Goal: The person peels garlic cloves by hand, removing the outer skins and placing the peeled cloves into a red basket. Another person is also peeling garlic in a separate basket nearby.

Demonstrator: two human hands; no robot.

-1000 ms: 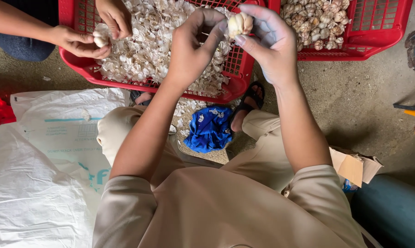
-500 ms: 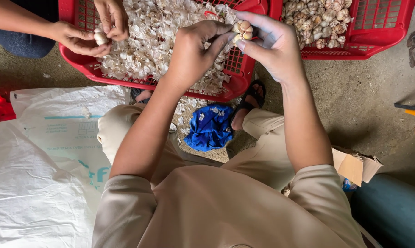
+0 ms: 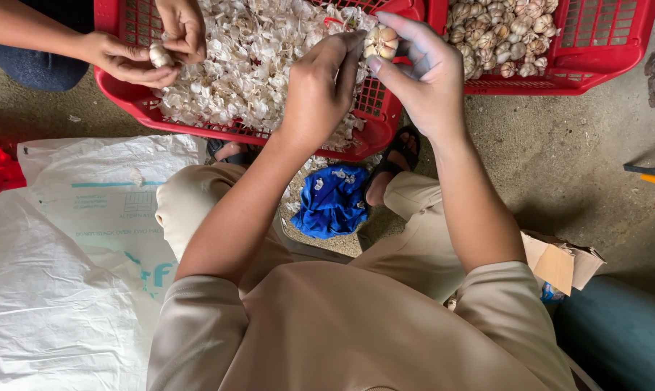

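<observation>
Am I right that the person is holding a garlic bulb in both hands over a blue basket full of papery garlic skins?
Not quite: the basket is red, not blue, as the head view shows. The left hand and right hand do hold the garlic bulb over the papery garlic skins.

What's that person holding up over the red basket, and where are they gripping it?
A garlic bulb. The right hand pinches its sides between fingertips and thumb, while the left hand touches its left edge with its fingertips.
</observation>
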